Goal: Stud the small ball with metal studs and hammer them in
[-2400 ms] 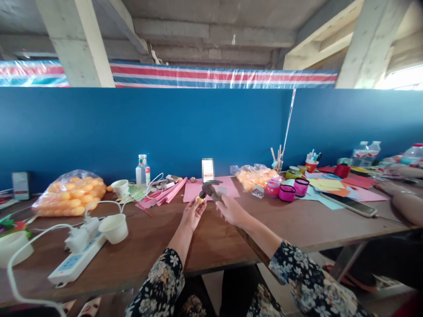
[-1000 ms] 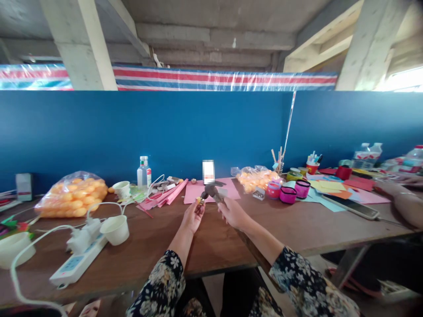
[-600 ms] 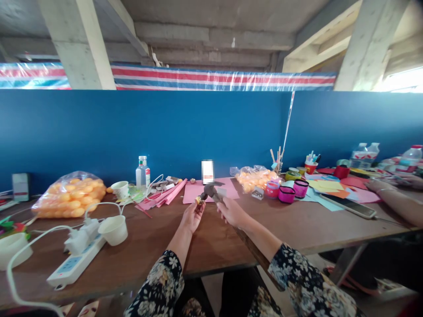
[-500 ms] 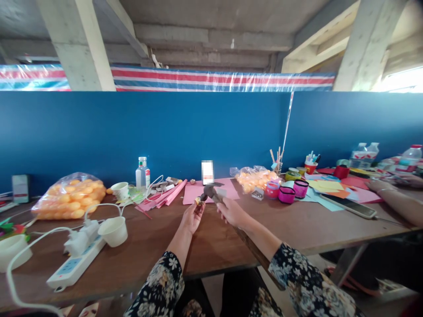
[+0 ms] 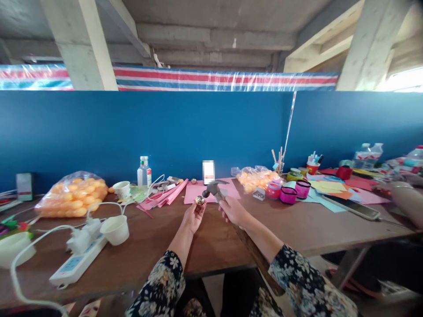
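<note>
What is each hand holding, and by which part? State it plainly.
Left hand: a small shiny ball, pinched at its underside by the fingertips. Right hand: a hammer, gripped on the handle just below the head.

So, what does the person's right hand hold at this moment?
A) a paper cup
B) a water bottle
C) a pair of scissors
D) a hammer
D: the right hand grips a hammer just below its metal head, raised next to the small shiny ball that the left hand holds at its fingertips above the table.
</note>
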The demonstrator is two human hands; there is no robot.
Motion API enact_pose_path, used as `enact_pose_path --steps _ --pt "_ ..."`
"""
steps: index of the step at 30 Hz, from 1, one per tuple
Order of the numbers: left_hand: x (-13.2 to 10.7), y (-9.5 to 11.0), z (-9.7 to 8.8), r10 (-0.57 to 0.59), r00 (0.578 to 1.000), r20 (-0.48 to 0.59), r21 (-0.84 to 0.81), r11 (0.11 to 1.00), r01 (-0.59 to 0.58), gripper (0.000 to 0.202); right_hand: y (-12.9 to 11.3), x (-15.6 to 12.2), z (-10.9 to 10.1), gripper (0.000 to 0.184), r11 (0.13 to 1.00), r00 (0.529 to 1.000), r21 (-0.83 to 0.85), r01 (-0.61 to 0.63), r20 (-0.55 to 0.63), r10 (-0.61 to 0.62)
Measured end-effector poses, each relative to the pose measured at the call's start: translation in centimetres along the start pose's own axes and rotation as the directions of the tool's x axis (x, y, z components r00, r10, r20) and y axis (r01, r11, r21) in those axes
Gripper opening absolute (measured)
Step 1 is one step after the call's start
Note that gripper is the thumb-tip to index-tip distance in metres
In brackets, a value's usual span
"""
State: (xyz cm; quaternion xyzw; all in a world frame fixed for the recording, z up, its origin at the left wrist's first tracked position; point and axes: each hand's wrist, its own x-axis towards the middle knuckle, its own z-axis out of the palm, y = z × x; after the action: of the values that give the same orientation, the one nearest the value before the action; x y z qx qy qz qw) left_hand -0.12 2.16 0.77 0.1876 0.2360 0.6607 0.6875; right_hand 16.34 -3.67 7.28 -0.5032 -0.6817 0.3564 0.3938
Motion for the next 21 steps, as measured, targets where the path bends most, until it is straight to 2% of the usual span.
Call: enact_pose_path --steps 4,10,16,21 --pt "-0.1 0.1 0.1 -0.031 0.999 0.022 -0.007 1.000 0.031 0.014 0.1 0.2 0.1 0.021 1.000 0.999 -0.002 -0.030 0.045 0.030" --pt "0.0 0.1 0.1 -0.051 0.999 -0.003 -0.006 0.999 0.051 0.014 -0.7 0.3 -0.2 0.019 0.996 1.000 0.086 -0.011 -0.007 0.012" --pt "-0.2 0.0 0.3 -0.051 0.999 -0.010 0.014 0.999 0.051 0.014 -1.5 -0.1 -0.5 0.021 0.999 0.997 -0.017 -0.039 0.066 0.040" --pt "-0.2 -0.3 0.2 -0.055 0.998 0.022 0.072 0.996 0.053 0.012 -2.1 0.0 -1.0 0.019 0.999 0.999 -0.037 -0.031 0.044 0.032"
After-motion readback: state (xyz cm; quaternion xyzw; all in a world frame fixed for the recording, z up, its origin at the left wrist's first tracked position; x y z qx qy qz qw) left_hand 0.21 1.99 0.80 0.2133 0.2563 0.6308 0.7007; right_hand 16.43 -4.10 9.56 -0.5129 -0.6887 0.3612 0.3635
